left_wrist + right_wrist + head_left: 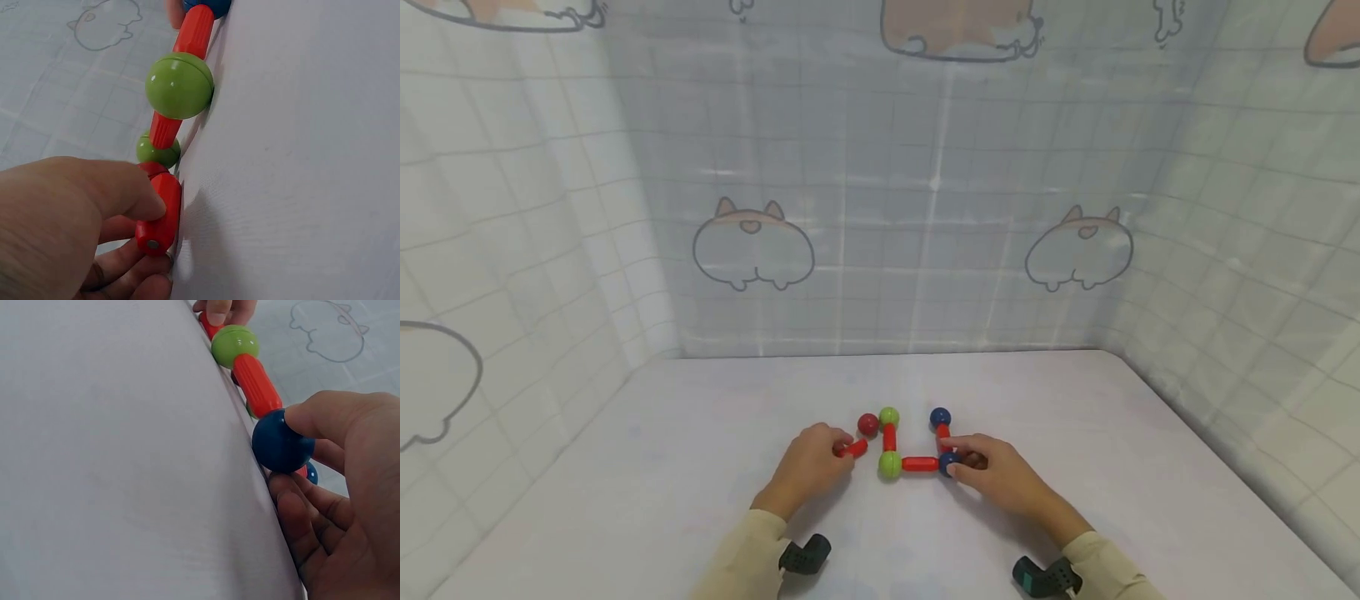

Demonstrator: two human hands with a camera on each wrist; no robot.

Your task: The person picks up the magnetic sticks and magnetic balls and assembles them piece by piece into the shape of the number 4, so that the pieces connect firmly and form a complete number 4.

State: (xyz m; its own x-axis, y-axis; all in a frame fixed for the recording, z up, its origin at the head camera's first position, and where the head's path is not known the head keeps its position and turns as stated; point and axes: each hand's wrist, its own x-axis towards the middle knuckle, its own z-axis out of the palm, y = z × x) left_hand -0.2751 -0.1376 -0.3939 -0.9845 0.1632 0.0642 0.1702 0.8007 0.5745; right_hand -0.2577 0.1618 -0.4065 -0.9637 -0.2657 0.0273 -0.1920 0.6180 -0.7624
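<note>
On the white tabletop lies a U-shaped frame of red rods and balls. A near green ball (890, 465) and a far green ball (889, 416) form its left side, joined by a red rod (890, 437). Another red rod (921, 463) links the near green ball to the near blue ball (282, 441); a far blue ball (940, 417) tops the right side. My right hand (1000, 473) grips the near blue ball, thumb on its surface. My left hand (812, 467) pinches a loose red rod (160, 215) with a metal disc at its end, close to a red ball (868, 425).
A patterned curtain (880, 167) with cartoon animals stands behind the white table (715, 417) and along both sides. Dark wrist devices sit below the left (806, 554) and right sleeves.
</note>
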